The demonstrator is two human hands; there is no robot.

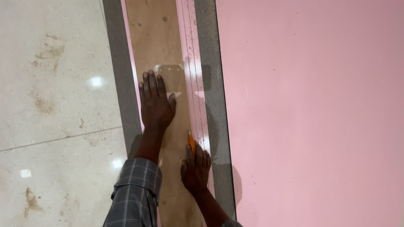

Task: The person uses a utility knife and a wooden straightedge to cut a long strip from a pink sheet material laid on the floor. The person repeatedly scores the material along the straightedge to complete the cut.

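Two hands are down on a long plywood strip (162, 46) that I see lying along the left edge of a big pink sheet (311, 113). My left hand (155, 105) lies flat on the strip, fingers spread and palm pressed onto the wood, its checked sleeve (136, 193) showing near the bottom edge. My right hand (195, 168) is closed around an orange knife (191, 141), whose tip sits at the strip's right edge, where it meets a narrow pink band marked with thin lengthwise lines. Grey foam edging (122, 84) runs along both sides of the strip. Pale marble floor (50, 105) with brown stains spreads beyond the left edge.
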